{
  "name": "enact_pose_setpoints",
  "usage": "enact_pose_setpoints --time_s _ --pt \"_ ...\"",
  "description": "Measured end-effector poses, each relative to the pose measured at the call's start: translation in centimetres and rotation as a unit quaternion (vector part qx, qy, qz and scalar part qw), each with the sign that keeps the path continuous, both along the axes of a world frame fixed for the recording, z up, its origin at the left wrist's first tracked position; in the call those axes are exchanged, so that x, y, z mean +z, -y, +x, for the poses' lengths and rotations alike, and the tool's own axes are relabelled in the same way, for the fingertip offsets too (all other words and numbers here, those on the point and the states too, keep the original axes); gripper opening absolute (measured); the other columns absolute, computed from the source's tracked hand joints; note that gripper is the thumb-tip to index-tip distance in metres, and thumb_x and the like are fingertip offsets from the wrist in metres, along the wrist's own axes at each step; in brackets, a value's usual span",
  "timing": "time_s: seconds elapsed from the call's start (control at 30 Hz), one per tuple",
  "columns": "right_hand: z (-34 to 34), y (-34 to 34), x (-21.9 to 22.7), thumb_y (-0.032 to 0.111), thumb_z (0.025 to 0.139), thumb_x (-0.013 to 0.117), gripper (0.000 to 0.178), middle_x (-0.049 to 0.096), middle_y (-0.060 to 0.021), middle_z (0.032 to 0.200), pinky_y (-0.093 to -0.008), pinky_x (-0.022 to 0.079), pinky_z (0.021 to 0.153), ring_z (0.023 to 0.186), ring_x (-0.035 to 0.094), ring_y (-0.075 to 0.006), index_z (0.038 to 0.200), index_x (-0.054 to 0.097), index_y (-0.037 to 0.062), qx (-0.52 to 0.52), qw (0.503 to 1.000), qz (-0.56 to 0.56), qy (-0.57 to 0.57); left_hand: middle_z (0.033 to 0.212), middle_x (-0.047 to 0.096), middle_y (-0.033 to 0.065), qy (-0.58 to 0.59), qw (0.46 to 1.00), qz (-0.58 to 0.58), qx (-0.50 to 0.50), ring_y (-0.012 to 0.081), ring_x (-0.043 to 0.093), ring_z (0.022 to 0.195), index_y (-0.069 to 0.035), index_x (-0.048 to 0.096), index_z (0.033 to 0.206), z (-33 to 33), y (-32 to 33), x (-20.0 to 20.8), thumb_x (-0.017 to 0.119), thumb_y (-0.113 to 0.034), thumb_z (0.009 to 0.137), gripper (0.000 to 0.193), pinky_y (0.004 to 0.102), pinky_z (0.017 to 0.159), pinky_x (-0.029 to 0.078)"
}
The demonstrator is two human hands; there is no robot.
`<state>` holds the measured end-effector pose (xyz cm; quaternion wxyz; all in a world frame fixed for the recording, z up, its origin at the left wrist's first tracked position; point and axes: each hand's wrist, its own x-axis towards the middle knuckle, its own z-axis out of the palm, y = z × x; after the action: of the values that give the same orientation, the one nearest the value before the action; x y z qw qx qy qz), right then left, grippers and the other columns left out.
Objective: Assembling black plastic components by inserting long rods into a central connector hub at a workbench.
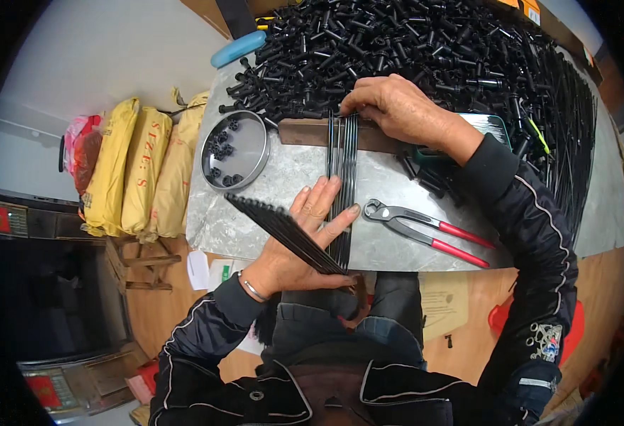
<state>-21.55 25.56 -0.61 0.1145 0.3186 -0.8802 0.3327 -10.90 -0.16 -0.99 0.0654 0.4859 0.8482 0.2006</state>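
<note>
My left hand (290, 259) grips a bundle of thin black rods (287, 233) slanting up to the left, with its thumb across their near end. The index and middle fingers stretch flat over a row of other thin rods (343, 160) lying lengthwise on the table. At the far ends of that row, my right hand (404, 110) pinches the rod tips with bent fingers. Those ends rest over a brown wooden bar (303, 132). Exactly how many rods the right fingertips hold is hidden. Pincers (425, 228) with red handles lie right of the row.
A big heap of short black tubular parts (397, 50) covers the far side. Long black rods (573, 142) lie along the right. A round dish (235, 160) holds small black parts. A green-rimmed box (493, 126) sits under my right wrist. Yellow sacks (145, 167) stand left.
</note>
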Motion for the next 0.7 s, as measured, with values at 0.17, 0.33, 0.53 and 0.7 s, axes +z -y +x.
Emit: enact_pose_setpoints --time_s 0.17,0.33,0.53,0.7 --pt "0.1 0.1 -0.4 0.002 0.082 0.058 0.02 0.066 -0.0107 0.097 -0.04 0.049 0.081 0.091 0.064 -0.0288 0.097 0.07 0.0066 -0.022 0.999 0.0 0.038 0.15 0.018 0.0291 0.013 1.0 -0.021 -0.003 0.0495 0.021 0.137 -0.013 0.038 0.141 -0.2 -0.1 0.0 0.085 -0.044 0.055 0.103 0.0548 0.111 0.02" --pt "-0.1 -0.2 -0.4 0.0 0.082 0.059 0.017 0.066 -0.0103 0.093 -0.0396 0.05 0.077 0.087 0.064 -0.0289 0.095 0.069 0.0047 -0.008 1.0 -0.006 0.021 0.15 0.021 0.0266 0.032 0.999 -0.012 0.001 0.047 0.022 0.138 -0.016 0.037 0.142 -0.3 -0.3 0.2 0.084 -0.046 0.058 0.1 0.054 0.112 0.02" --pt "-0.8 0.1 -0.3 0.0 0.081 0.06 0.015 0.064 -0.0095 0.089 -0.0388 0.05 0.074 0.083 0.064 -0.0285 0.093 0.068 0.0034 0.006 1.0 0.01 0.007 0.149 0.023 0.0266 0.033 0.999 -0.008 0.009 0.0463 0.025 0.137 -0.016 0.039 0.142 -0.4 -0.3 0.3 0.084 -0.047 0.056 0.102 0.0527 0.112 0.022" --pt "-0.8 0.3 -0.6 -0.001 0.082 0.059 0.014 0.064 -0.0092 0.089 -0.0383 0.049 0.075 0.084 0.063 -0.0281 0.092 0.068 0.0034 -0.002 1.0 0.008 0.009 0.149 0.023 0.0271 0.031 0.999 -0.013 0.004 0.0464 0.025 0.137 -0.015 0.039 0.142 -0.5 -0.3 0.2 0.082 -0.05 0.058 0.101 0.0531 0.112 0.022"
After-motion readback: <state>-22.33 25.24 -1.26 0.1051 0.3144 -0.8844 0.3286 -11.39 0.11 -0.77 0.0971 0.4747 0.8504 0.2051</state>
